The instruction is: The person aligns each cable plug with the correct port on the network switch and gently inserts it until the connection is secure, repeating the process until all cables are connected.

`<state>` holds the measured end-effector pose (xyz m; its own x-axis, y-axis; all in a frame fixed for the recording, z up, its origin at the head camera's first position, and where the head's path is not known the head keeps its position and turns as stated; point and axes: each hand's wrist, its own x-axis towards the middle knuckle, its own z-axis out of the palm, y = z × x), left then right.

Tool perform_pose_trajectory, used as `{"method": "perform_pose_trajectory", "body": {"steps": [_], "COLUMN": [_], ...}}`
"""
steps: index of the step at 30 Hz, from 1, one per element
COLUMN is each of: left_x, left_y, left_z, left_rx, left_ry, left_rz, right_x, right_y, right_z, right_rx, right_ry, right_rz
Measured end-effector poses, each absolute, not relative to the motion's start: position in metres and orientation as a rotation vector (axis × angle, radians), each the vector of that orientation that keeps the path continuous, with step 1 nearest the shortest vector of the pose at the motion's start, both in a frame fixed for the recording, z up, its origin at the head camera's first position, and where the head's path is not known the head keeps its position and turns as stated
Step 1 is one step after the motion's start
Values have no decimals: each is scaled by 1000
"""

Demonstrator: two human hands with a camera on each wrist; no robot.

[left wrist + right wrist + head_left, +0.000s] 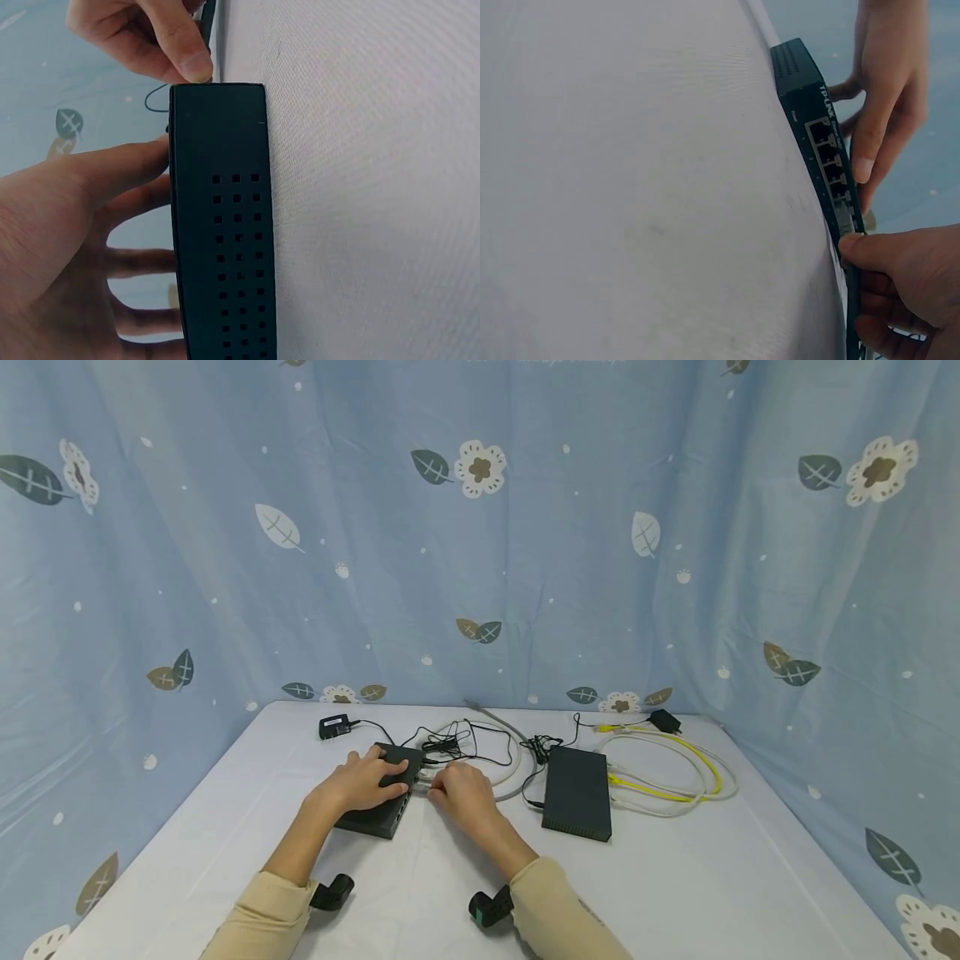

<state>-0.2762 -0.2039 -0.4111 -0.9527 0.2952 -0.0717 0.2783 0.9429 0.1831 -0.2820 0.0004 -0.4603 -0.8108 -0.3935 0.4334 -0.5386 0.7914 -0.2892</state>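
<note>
A black network switch (372, 820) lies on the left part of the table, its row of ports facing right. My left hand (362, 782) rests on its top with the fingers spread out. At the port side, my right hand (468, 795) pinches a clear network cable plug (843, 215) between thumb and fingers. That plug is at a port beside several vacant ones in the right wrist view; how deep it sits cannot be seen. In the left wrist view the switch's vented side (225, 225) faces the camera.
A second black switch (577, 793) stands to the right, with yellow (711, 762) and whitish network cables (663, 812) at its right side. Behind lie two power adapters (334, 727) (664, 721), bundled black cords (444, 746) and a grey cable (510, 727).
</note>
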Motion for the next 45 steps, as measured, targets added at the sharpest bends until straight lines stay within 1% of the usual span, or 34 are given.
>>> {"method": "perform_pose_trajectory", "body": {"steps": [14, 20, 45], "left_x": [-281, -280, -279], "left_y": [-205, -204, -205], "left_z": [-415, -414, -415], "left_rx": [445, 443, 426], "left_ry": [3005, 2998, 3000], "left_rz": [263, 257, 282], "right_x": [-279, -281, -279], "right_y": [-2, -4, -1], "right_z": [-455, -459, -455], "right_rx": [724, 727, 692], "right_ry": [-2615, -2619, -2675], "right_rz": [499, 480, 562]}}
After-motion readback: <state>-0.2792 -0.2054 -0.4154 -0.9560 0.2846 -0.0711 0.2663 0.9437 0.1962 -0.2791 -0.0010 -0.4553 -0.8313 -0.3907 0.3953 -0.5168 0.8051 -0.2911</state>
